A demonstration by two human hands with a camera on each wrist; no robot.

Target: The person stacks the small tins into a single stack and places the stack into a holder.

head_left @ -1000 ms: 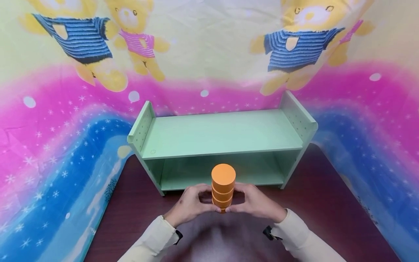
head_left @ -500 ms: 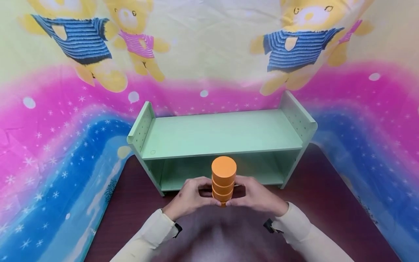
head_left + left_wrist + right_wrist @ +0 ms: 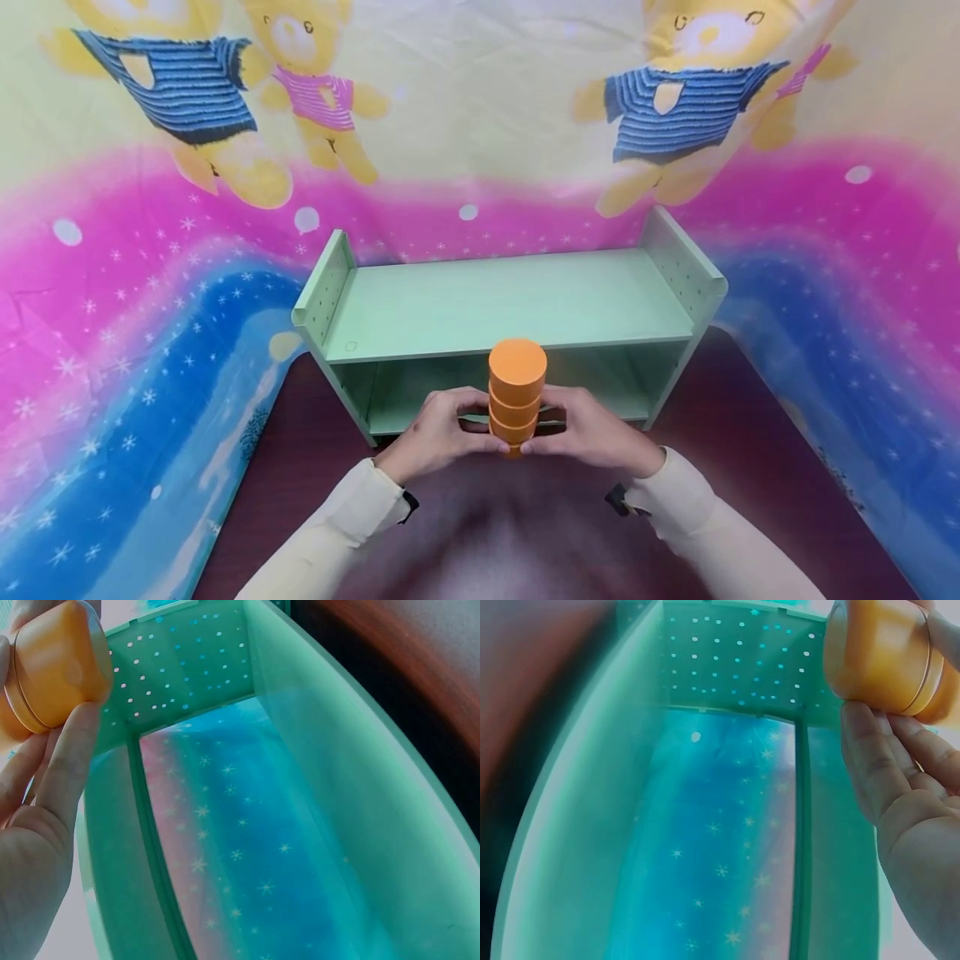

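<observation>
An upright orange cylinder (image 3: 517,392), ringed by seams like stacked round canisters, stands between my two hands in front of the green shelf (image 3: 480,304). My left hand (image 3: 435,433) holds its left side, thumb at the lower front and fingers reaching behind. From the opposite side my right hand (image 3: 600,429) grips it in the same way, and the two thumb tips nearly meet. In the left wrist view the orange cylinder (image 3: 60,664) shows a rounded end above extended fingers (image 3: 71,757). The right wrist view has the cylinder (image 3: 881,656) at its upper right.
The shelf has raised, perforated side panels and a lower compartment (image 3: 427,392). It stands on a dark reddish table (image 3: 300,517). Behind and at both sides hangs a printed cloth (image 3: 468,150) with bears and snowflakes. Dark straps (image 3: 618,500) show at both cuffs.
Both hands have moved the orange cylinder upward in the head view, so its top now overlaps the upper board's front edge. The grip looks the same, and the shelf has stayed in place.
</observation>
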